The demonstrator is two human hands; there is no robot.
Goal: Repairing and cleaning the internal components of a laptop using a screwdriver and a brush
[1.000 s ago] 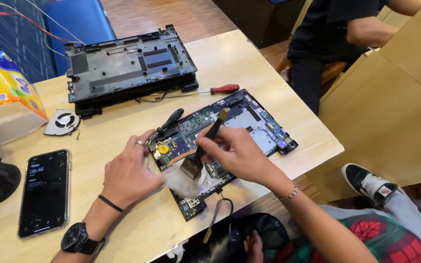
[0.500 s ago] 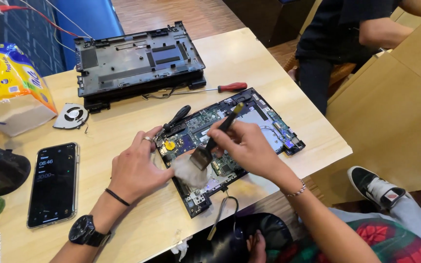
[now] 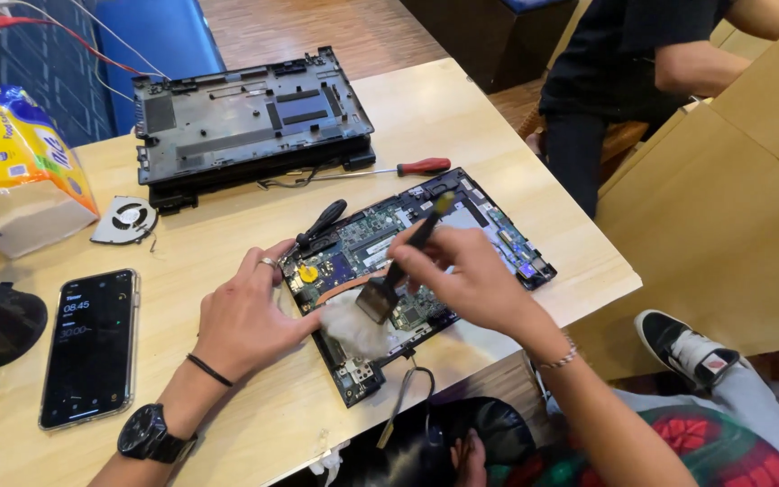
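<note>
Near the table's [image 3: 462, 117] front edge, our left hand [image 3: 250, 316] lies flat, fingers spread, steadying the board [image 3: 389, 239] while our right hand [image 3: 466, 275] grips a brush [image 3: 389, 284].

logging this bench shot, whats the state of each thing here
circuit board: bare, flat on table
brush: held in right hand, bristles on board
left hand: flat, steadying board edge
laptop shell: opened, lying apart
fan: removed, loose on table
phone: screen lit
screwdriver: lying unused
</note>
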